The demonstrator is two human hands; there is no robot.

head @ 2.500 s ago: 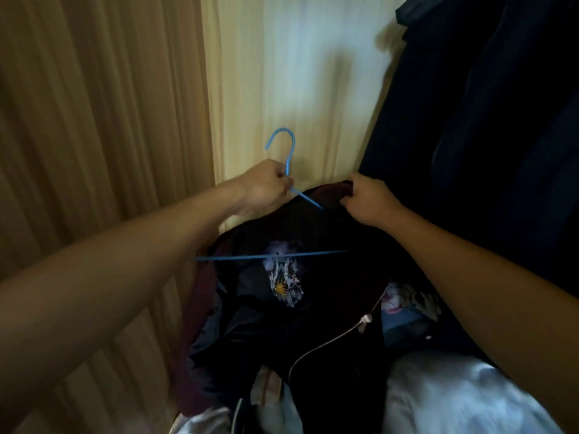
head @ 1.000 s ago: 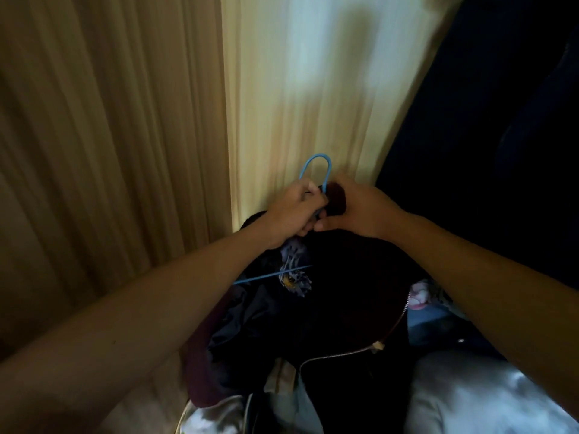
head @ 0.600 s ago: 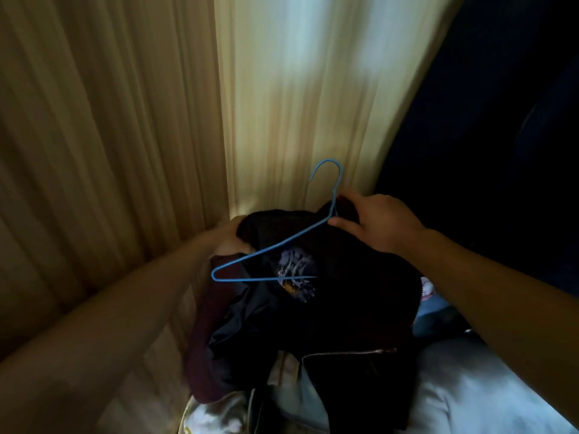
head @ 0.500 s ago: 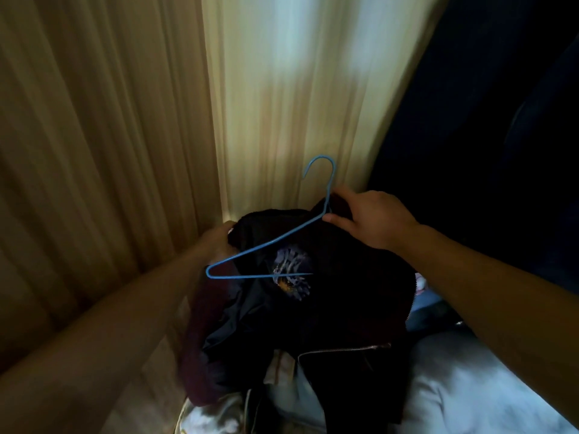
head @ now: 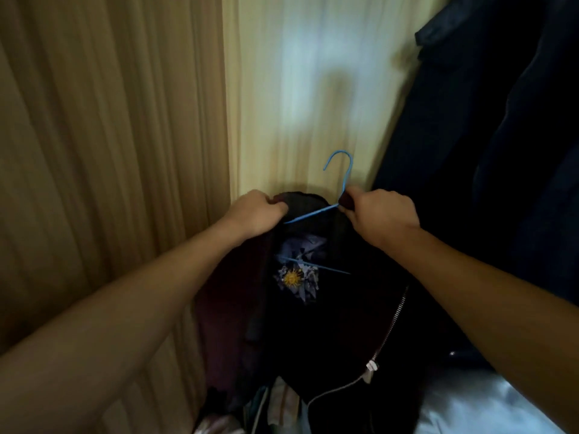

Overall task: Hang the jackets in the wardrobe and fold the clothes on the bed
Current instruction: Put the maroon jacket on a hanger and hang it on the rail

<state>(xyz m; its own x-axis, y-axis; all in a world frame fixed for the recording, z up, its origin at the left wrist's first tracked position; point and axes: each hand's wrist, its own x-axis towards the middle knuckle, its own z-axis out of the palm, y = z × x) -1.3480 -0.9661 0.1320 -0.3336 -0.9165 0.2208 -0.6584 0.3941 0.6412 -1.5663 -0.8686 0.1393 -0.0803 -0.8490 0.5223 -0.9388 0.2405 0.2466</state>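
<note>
The jacket [head: 313, 324] is dark and hangs in front of the person, held up between both hands, over the edge of the bed [head: 485, 408]. Inside its neck is a label [head: 296, 277] with a yellow sun or flower picture on it. Any words on the label are too blurry to read. A silver zip [head: 395, 313] runs down the right side of the jacket.

The left hand [head: 257, 213] has its fingers curled tight round the top left edge of the jacket. The right hand [head: 380, 214] pinches the neck of the blue hanger [head: 342, 170], with the jacket's collar caught under the fingers too. The hook sticks up above the right hand. The bottom bar of the hanger shows across the label.

Half a second ago the left hand was lower, down by the left tip of the hanger, and that whole side of the hanger was bare. Now the left hand is up high, and the jacket covers most of that side. The right hand has kept its hold.

A tan curtain [head: 109, 151] hangs on the left. Dark clothes [head: 501, 151] hang on the right.
</note>
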